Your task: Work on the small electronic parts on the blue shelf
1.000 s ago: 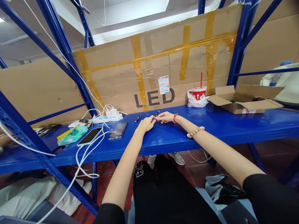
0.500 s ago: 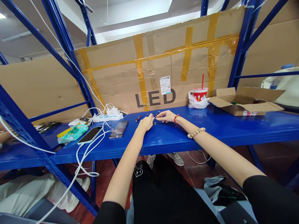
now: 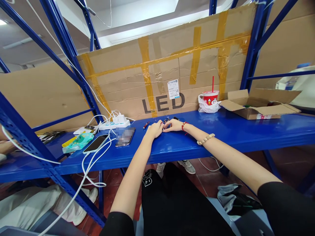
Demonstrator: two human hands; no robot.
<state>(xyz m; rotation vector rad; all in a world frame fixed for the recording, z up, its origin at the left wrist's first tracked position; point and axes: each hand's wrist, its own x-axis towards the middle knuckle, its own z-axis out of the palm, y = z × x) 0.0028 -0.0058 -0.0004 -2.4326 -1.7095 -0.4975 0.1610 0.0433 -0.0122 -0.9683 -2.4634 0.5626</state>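
Fingers curled, tips close together, my left hand point(image 3: 154, 130) and right hand point(image 3: 173, 125) over the blue shelf point(image 3: 187, 141) | small red piece point(image 3: 161, 123) at my left fingertips, clamped or not I can't tell | dark parts point(image 3: 167, 120) just beyond | red-strawed cup point(image 3: 210, 98) farther right

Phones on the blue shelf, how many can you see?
2: a light-edged phone farther left, and a dark phone just to its right, nearer the left hand.
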